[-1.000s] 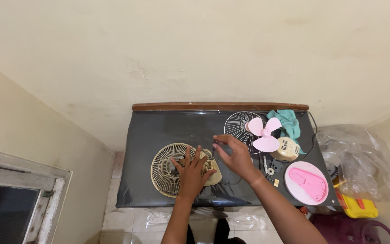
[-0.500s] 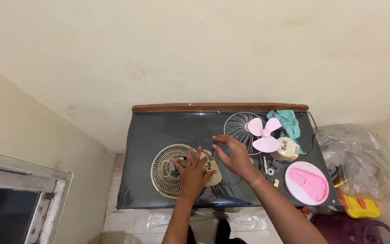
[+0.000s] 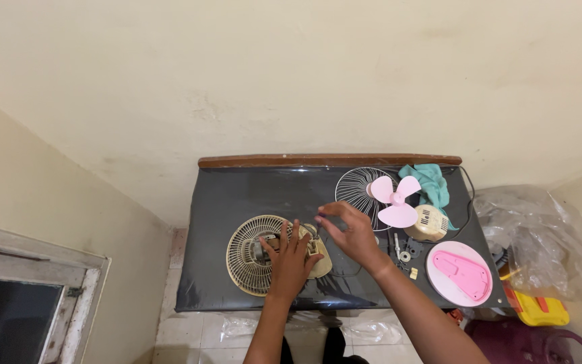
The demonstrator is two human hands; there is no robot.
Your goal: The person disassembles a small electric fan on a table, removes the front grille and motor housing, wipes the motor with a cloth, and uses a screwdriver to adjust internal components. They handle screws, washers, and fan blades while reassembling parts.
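Observation:
A round cream fan grille (image 3: 249, 255) lies flat on the dark table (image 3: 250, 189), with a cream motor housing at its right side. My left hand (image 3: 291, 259) rests flat on that housing with fingers spread. My right hand (image 3: 348, 232) hovers just right of it, fingertips pinched around a thin dark tool or wire that I cannot make out clearly. A wire fan guard (image 3: 357, 192) lies behind, partly under a pink fan blade (image 3: 394, 200).
A cream switch housing (image 3: 427, 223), a teal cloth (image 3: 429, 183) and a round pink base (image 3: 465, 272) sit at the table's right, with small screws and parts (image 3: 404, 254) between. Clear plastic bags (image 3: 540, 236) and a yellow box (image 3: 537, 310) stand beside the table. A window frame (image 3: 28, 303) is at left.
Both hands stay in nearly the same spot over the motor housing; the right fingertips shift slightly.

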